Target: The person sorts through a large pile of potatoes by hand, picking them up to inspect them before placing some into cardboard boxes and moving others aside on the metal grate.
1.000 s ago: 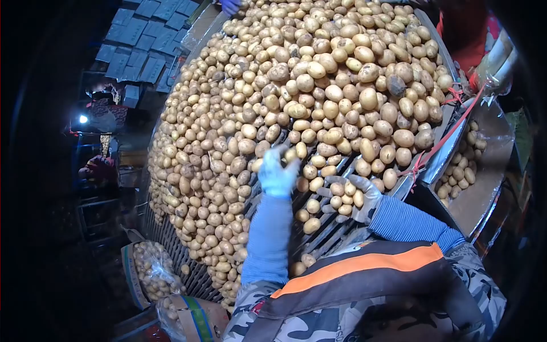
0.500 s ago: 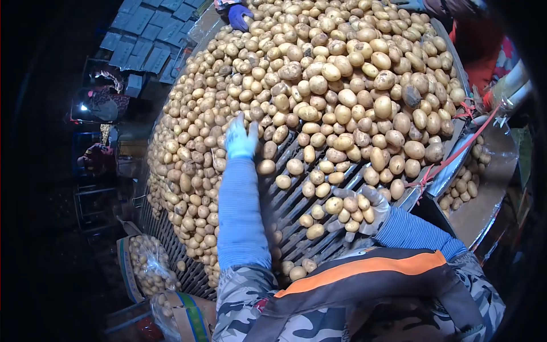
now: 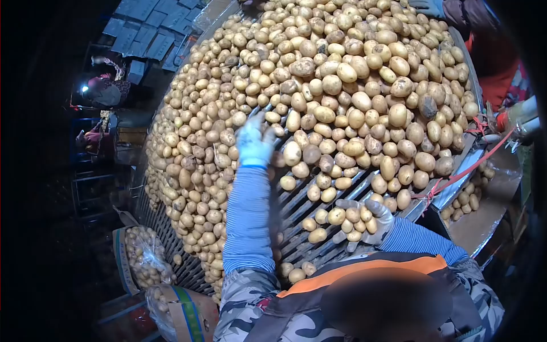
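Note:
My left hand (image 3: 254, 142), in a pale glove and blue striped sleeve, reaches into a large heap of potatoes (image 3: 199, 142) with its fingers apart; nothing shows in its grasp. Around its fingertips, bars of the slatted rack (image 3: 293, 214) show between potatoes. Lower right, my right hand (image 3: 376, 227), in a whitish glove, is palm up with its fingers curled round several small potatoes (image 3: 353, 221). Loose potatoes lie on the bars beside its fingertips.
Another person's gloved hand (image 3: 427, 7) rests at the heap's top right. Potatoes fill a box (image 3: 496, 194) on the right and bags (image 3: 145, 256) at lower left. Red cord (image 3: 478, 162) crosses the right edge. Two people are at far left; stacked boxes (image 3: 137, 28) stand behind.
My left hand has shifted slightly right and down in view, and potatoes beside it have moved. The purple-gloved hand at the top has mostly left view. My right hand still cradles potatoes.

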`<state>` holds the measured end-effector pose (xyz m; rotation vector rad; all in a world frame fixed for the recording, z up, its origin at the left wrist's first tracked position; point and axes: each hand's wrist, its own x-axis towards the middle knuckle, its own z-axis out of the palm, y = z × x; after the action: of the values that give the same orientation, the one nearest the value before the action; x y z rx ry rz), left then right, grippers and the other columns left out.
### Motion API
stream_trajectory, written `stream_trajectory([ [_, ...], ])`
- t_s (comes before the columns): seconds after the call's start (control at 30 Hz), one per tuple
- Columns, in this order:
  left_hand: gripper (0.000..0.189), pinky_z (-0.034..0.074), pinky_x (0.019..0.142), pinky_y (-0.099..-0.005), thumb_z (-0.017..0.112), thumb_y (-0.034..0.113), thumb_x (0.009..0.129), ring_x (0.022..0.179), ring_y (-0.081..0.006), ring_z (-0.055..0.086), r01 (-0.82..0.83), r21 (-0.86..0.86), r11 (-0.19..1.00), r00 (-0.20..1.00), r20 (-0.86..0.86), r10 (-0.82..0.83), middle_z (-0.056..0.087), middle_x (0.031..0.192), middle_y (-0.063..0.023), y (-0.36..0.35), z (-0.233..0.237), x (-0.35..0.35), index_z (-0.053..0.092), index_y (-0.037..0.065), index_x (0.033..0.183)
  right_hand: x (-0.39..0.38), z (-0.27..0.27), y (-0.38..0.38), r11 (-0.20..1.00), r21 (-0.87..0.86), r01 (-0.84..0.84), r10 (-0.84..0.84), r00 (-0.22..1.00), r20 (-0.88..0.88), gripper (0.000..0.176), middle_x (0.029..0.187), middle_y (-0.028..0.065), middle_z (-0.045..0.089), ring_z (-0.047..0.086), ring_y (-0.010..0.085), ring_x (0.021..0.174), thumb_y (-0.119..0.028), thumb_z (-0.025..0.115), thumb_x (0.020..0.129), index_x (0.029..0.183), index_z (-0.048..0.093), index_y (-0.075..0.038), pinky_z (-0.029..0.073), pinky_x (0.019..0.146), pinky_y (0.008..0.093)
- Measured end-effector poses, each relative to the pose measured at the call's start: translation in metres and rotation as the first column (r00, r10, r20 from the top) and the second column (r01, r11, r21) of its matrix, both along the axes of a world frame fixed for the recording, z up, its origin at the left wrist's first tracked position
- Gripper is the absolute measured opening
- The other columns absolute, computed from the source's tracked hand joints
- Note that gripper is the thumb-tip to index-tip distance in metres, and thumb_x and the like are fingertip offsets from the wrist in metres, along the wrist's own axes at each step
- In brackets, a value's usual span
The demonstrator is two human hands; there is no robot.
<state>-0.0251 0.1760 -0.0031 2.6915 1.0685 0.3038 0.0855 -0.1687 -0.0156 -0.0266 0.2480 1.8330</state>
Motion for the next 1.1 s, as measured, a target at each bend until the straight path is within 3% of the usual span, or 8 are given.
stream_trajectory([
  [0.23,0.050,0.041,0.097,-0.0426,0.054,0.038,0.084,0.114,-0.0294,0.054,-0.212,-0.045,0.976,0.848,-0.505,0.161,0.056,0.124,-0.0128,0.067,-0.018,0.037,0.049,0.021,0.131,0.007,0.007,0.000,0.998,0.032,-0.049,0.049,0.999,0.022,0.063,0.102,0.0114,0.061,0.060,0.0315,0.093,-0.047,0.046,0.092,0.140,0.034,-0.007,0.053,0.073,0.0467],
  [0.4,0.032,0.045,0.089,-0.0386,0.066,0.028,0.077,0.102,-0.0253,0.060,-0.237,-0.403,0.884,0.967,-0.180,0.177,0.064,0.107,-0.0086,0.054,-0.018,0.021,0.062,0.015,0.106,0.004,0.005,0.002,0.995,0.101,0.002,0.002,0.999,-0.046,0.065,0.106,0.0103,0.060,0.059,0.0267,0.097,-0.046,0.047,0.092,0.141,0.031,-0.006,0.051,0.077,0.0481],
  [0.57,0.020,0.048,0.067,-0.0304,0.067,0.004,0.070,0.070,-0.0174,0.058,0.107,0.234,0.966,0.982,0.128,-0.140,0.060,0.085,-0.0061,-0.012,-0.005,0.007,0.059,0.009,0.087,0.000,-0.003,0.003,0.992,-0.049,0.117,-0.118,0.993,-0.004,0.069,0.096,0.0048,0.057,0.055,0.0185,0.084,-0.044,0.047,0.092,0.141,0.028,0.000,0.050,0.080,0.0406],
  [0.63,0.022,0.048,0.067,-0.0344,0.067,0.002,0.066,0.068,-0.0259,0.057,0.101,-0.274,0.956,0.907,0.420,0.025,0.058,0.082,-0.0098,-0.070,0.024,0.002,0.057,0.008,0.084,0.004,0.000,0.006,0.978,-0.150,0.146,-0.140,0.989,0.050,0.070,0.091,0.0032,0.056,0.053,0.0179,0.080,-0.047,0.045,0.092,0.141,0.028,0.000,0.049,0.079,0.0384],
  [0.67,0.022,0.047,0.067,-0.0356,0.067,0.002,0.066,0.068,-0.0271,0.057,0.243,-0.232,0.942,0.881,0.459,-0.114,0.059,0.083,-0.0101,-0.097,0.037,-0.001,0.057,0.008,0.084,0.001,-0.005,0.007,0.968,-0.180,0.173,-0.159,0.983,0.089,0.072,0.093,0.0037,0.056,0.054,0.0183,0.082,-0.050,0.045,0.091,0.142,0.028,-0.001,0.050,0.079,0.0387],
  [0.77,0.023,0.047,0.067,-0.0369,0.068,0.004,0.065,0.071,-0.0270,0.057,0.506,-0.097,0.857,0.788,0.456,-0.414,0.059,0.084,-0.0094,-0.169,0.065,-0.010,0.057,0.007,0.085,0.007,0.020,0.015,0.978,-0.097,0.185,-0.169,0.974,0.151,0.084,0.108,0.0071,0.054,0.055,0.0208,0.092,-0.064,0.043,0.087,0.142,0.028,-0.003,0.050,0.080,0.0388],
  [0.87,0.026,0.046,0.074,-0.0410,0.070,0.011,0.063,0.084,-0.0278,0.059,0.529,-0.244,0.813,0.814,0.417,-0.405,0.060,0.088,-0.0091,-0.204,0.064,-0.022,0.059,0.008,0.087,-0.004,-0.023,0.006,0.960,-0.160,0.231,-0.239,0.970,-0.034,0.082,0.115,0.0099,0.054,0.056,0.0274,0.102,-0.064,0.043,0.087,0.141,0.031,-0.003,0.050,0.084,0.0373],
  [1.1,0.024,0.050,0.078,-0.0415,0.064,0.006,0.071,0.085,-0.0342,0.062,0.188,0.076,0.979,0.931,0.305,-0.202,0.064,0.094,-0.0154,-0.077,0.024,-0.005,0.061,0.004,0.095,0.002,-0.027,0.003,0.983,-0.091,0.158,-0.159,0.987,-0.006,0.077,0.125,0.0115,0.051,0.053,0.0298,0.111,-0.060,0.047,0.087,0.141,0.034,-0.007,0.043,0.095,0.0423],
])
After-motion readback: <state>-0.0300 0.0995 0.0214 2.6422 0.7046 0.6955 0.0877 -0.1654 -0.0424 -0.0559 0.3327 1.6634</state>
